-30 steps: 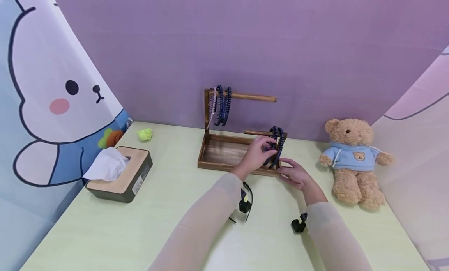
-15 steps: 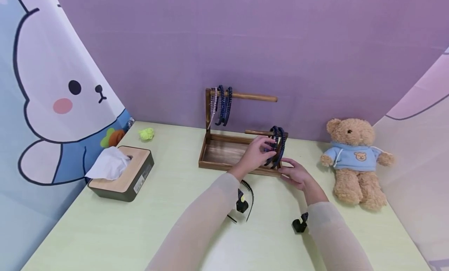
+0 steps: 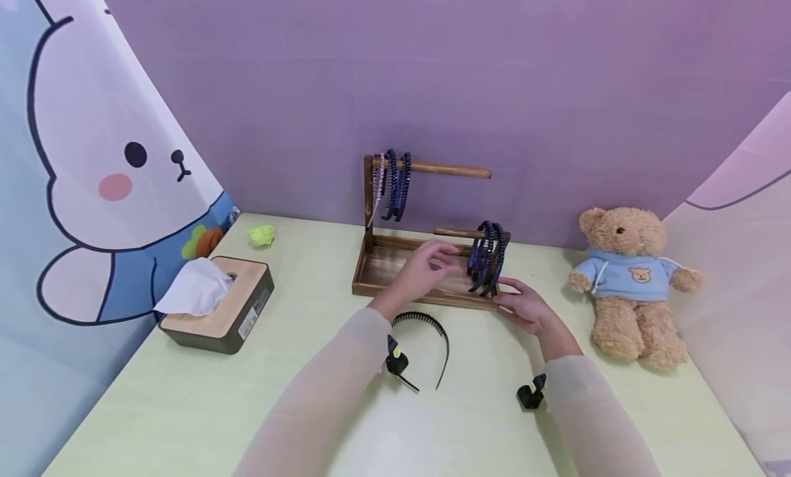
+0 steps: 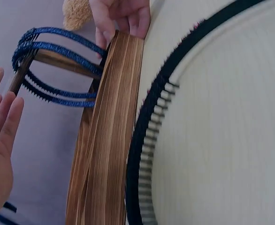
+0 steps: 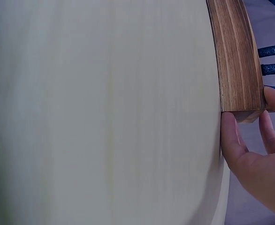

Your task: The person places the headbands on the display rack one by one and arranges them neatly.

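My left hand (image 3: 426,270) is over the tray of a wooden headband stand (image 3: 457,300), fingers relaxed and holding nothing. Just to its right, several dark blue headbands (image 3: 494,257) hang on the lower peg; in the left wrist view these blue bands (image 4: 64,56) loop round the peg, apart from my fingertips. With thumb and fingers, my right hand (image 3: 524,307) grips the stand's front right corner. The right wrist view shows this hand (image 5: 262,176) at the end of the wooden rim (image 5: 238,61). A black toothed headband (image 3: 446,340) lies on the table below my left forearm.
On the upper peg (image 3: 454,169) hang a pink headband (image 3: 378,182) and several dark blue ones (image 3: 403,189). A tissue box (image 3: 247,278) and a yellow-green ball (image 3: 261,235) sit left, a teddy bear (image 3: 630,285) right. A purple backdrop (image 3: 432,72) rises behind.
My left hand has let go of the blue headbands on the lower peg and moved left from them. More of the black headband on the table shows. My right hand stays at the corner.
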Demonstrator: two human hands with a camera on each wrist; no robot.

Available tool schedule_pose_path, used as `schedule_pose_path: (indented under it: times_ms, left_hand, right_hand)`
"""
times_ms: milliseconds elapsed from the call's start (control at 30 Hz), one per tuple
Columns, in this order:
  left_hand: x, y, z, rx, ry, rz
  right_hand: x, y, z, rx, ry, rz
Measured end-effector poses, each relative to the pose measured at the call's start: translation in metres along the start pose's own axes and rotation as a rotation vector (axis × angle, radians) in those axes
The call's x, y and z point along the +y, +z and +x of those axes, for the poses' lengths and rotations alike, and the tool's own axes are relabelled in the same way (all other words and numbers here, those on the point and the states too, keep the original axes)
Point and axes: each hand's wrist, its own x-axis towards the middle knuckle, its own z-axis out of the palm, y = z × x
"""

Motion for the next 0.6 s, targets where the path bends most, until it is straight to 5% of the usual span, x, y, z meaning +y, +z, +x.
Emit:
schedule_pose_path:
  times_ms: [367, 600]
  left_hand:
    - [-0.008, -0.044, -0.035, -0.103, -0.122, 0.116]
    - [-0.024, -0.067, -0.056, -0.098, -0.174, 0.246]
  right_hand:
    - [0.002, 0.000, 0.002, 0.001, -0.011, -0.006]
    - [0.003, 0.000, 0.002, 0.004, -0.009, -0.021]
